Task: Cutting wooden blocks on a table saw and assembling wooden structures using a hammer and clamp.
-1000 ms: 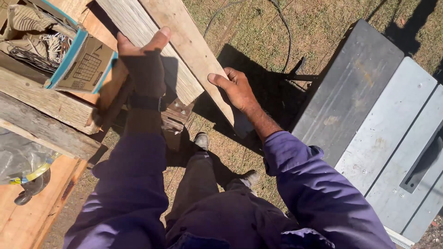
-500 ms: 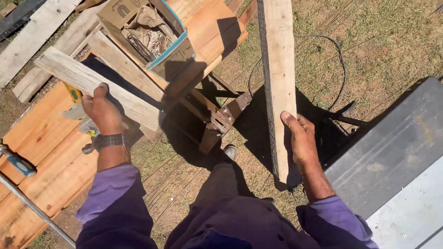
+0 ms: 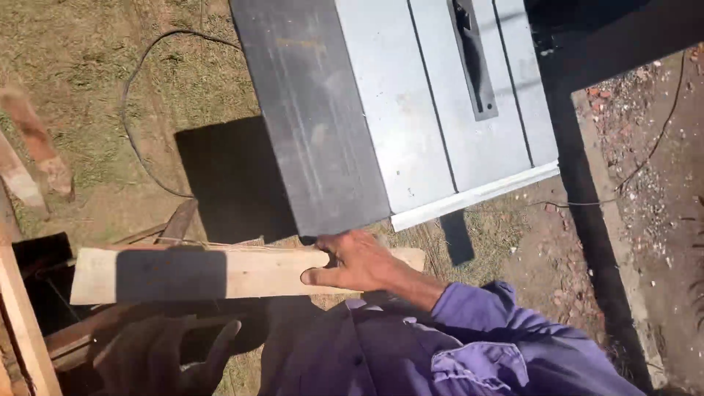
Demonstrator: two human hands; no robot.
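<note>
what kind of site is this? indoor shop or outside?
Outside, most likely a yard set up for rough carpentry. A table saw stands on patchy grass and bare dirt, with a power cable trailing across the ground. The right hand grips a sawn wooden plank; more timber lies at left.

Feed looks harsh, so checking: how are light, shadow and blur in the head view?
Head view: hard sun, glare on the table saw top; a dark shadow crosses the plank; the left hand is shaded and blurred; the right hand is sunlit and sharp.

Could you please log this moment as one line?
right hand: grips wooden plank | left hand: open below plank | table saw: ahead
</note>
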